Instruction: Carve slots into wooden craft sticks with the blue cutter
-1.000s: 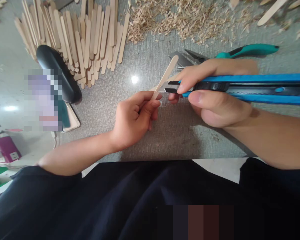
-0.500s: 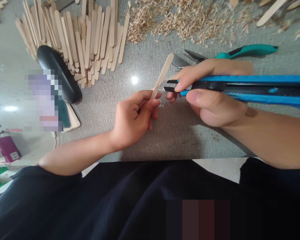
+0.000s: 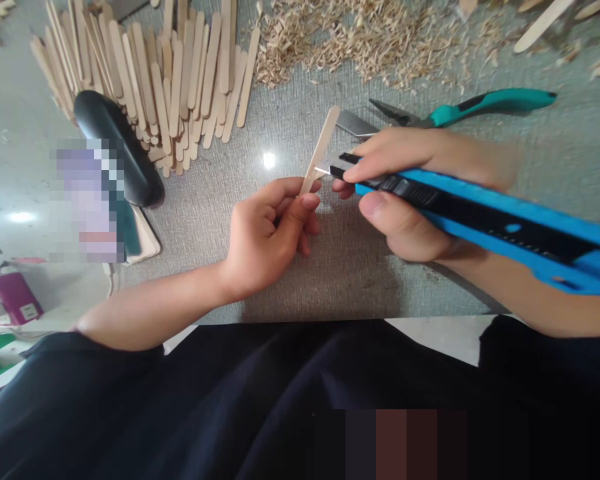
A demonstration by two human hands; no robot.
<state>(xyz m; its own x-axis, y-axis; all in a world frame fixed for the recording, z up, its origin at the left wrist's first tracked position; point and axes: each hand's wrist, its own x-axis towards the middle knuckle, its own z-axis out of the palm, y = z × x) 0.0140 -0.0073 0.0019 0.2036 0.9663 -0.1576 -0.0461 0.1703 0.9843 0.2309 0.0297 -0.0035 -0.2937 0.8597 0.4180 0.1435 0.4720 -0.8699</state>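
At the far left a black rounded object [image 3: 113, 147] lies on the grey surface [image 3: 205, 200], its upper end touching a heap of flat wooden sticks [image 3: 175, 73] fanned out at the top. Further right the left hand [image 3: 267, 237] is curled closed, thumb and fingertips pinching the lower end of a single wooden stick [image 3: 321, 148], which stands tilted up and to the right above the surface. The metal blade of a blue knife [image 3: 500, 227] rests against the stick's right edge, near its middle. The right hand [image 3: 410, 193] is wrapped around the front of the knife, forefinger laid along the top and thumb pressed against its near side. Behind this hand lie teal-handled pliers [image 3: 460, 110], and beyond them a spread of wood shavings [image 3: 360, 40]
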